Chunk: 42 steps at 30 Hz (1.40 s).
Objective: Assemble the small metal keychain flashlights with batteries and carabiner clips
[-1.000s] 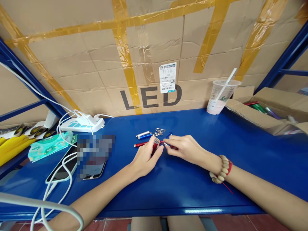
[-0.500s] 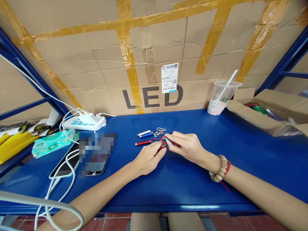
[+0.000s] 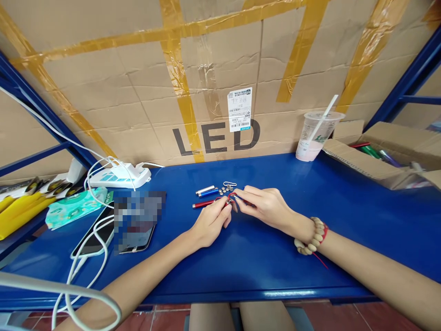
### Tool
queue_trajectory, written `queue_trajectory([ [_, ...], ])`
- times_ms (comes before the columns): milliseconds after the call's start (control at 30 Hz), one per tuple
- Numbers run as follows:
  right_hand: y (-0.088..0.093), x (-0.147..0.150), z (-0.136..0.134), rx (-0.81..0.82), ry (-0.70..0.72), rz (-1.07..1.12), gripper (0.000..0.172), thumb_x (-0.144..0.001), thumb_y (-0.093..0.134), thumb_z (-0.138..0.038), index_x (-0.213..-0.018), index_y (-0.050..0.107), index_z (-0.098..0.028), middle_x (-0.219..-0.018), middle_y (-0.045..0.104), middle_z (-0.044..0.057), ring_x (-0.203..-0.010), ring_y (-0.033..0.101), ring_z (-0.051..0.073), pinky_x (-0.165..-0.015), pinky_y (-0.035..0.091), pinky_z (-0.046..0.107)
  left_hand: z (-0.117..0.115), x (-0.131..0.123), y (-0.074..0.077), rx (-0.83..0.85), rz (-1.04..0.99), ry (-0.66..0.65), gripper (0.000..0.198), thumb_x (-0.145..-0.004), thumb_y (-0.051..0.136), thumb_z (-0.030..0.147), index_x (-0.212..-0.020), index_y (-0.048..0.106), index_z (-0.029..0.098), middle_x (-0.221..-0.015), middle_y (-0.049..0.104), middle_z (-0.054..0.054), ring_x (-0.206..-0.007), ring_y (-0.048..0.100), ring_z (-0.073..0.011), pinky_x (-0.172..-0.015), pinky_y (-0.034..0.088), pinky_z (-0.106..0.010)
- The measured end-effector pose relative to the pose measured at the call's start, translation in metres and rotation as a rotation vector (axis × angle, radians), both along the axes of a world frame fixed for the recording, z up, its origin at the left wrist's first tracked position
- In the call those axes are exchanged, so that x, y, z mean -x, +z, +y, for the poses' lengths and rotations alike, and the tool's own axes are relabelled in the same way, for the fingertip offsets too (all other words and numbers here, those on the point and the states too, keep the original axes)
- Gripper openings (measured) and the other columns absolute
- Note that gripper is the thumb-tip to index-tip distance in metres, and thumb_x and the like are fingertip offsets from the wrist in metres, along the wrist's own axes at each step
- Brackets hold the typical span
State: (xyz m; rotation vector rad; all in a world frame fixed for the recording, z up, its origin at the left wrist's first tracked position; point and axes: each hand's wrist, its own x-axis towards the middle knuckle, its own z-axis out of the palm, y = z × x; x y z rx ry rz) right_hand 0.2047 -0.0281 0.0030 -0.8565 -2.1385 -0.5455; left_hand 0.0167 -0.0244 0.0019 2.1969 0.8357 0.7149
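Two hands [image 3: 212, 225] [image 3: 272, 207], fingers [image 3: 250, 198] pinched on red parts [image 3: 231, 194]; cup [image 3: 305, 132] holds pink liquid [image 3: 311, 152], box [image 3: 361, 168] tubes [image 3: 372, 152]

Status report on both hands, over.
Left grip closed around small red silver-ended piece, mostly hidden. Right grip pinching at thin curved red piece. Closest clutter: slim metallic red tube just beyond left grip.
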Motion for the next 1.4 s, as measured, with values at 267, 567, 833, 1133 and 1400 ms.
queue_trajectory([
  [267, 0.001, -0.005, 0.002, 0.195, -0.092, -0.081, 0.034, -0.095, 0.036, -0.034, -0.112, 0.058, -0.016, -0.092, 0.067, 0.005, -0.068, 0.063, 0.01, -0.049, 0.04, 0.019, 0.004, -0.001, 0.0, -0.142, 0.076, 0.288, 0.024, -0.091, 0.04, 0.033, -0.111, 0.047, 0.022, -0.076, 0.059, 0.001, -0.07, 0.057, -0.0138, -0.064, 0.044, -0.024],
  [567, -0.003, -0.007, 0.004, 0.463, -0.03, -0.194, 0.029, -0.094, 0.037, -0.031, -0.113, 0.058, -0.025, -0.099, 0.065, 0.001, -0.077, 0.064, 0.012, -0.052, 0.041, 0.02, 0.013, 0.007, 0.004, -0.375, 0.396, 0.367, 0.02, -0.085, 0.052, 0.025, -0.104, 0.06, 0.025, -0.101, 0.057, -0.002, -0.096, 0.058, -0.0182, -0.075, 0.051, -0.028],
  [833, -0.001, -0.004, 0.003, 0.501, 0.036, -0.169, 0.03, -0.094, 0.036, -0.033, -0.106, 0.061, -0.024, -0.102, 0.065, 0.002, -0.081, 0.063, 0.013, -0.057, 0.042, 0.02, 0.013, 0.01, 0.008, -0.471, 0.508, 0.275, 0.024, -0.085, 0.053, 0.022, -0.107, 0.062, 0.025, -0.095, 0.063, -0.003, -0.095, 0.054, -0.0208, -0.084, 0.047, -0.035],
  [1133, -0.002, -0.003, 0.002, 0.505, 0.022, -0.195, 0.024, -0.092, 0.042, -0.03, -0.101, 0.063, -0.024, -0.095, 0.066, -0.001, -0.074, 0.063, 0.011, -0.053, 0.04, 0.02, 0.014, 0.013, 0.008, -0.46, 0.515, 0.322, 0.029, -0.082, 0.052, 0.014, -0.109, 0.057, 0.023, -0.105, 0.055, -0.006, -0.098, 0.048, -0.023, -0.083, 0.044, -0.037],
  [1400, 0.003, -0.008, 0.004, 0.428, -0.078, -0.142, 0.025, -0.091, 0.042, -0.028, -0.103, 0.063, -0.023, -0.097, 0.065, 0.001, -0.077, 0.063, 0.012, -0.052, 0.041, 0.02, 0.022, 0.015, 0.009, -0.369, 0.416, 0.352, 0.03, -0.074, 0.06, 0.017, -0.102, 0.06, 0.028, -0.104, 0.057, -0.002, -0.097, 0.049, -0.0223, -0.082, 0.039, -0.037],
])
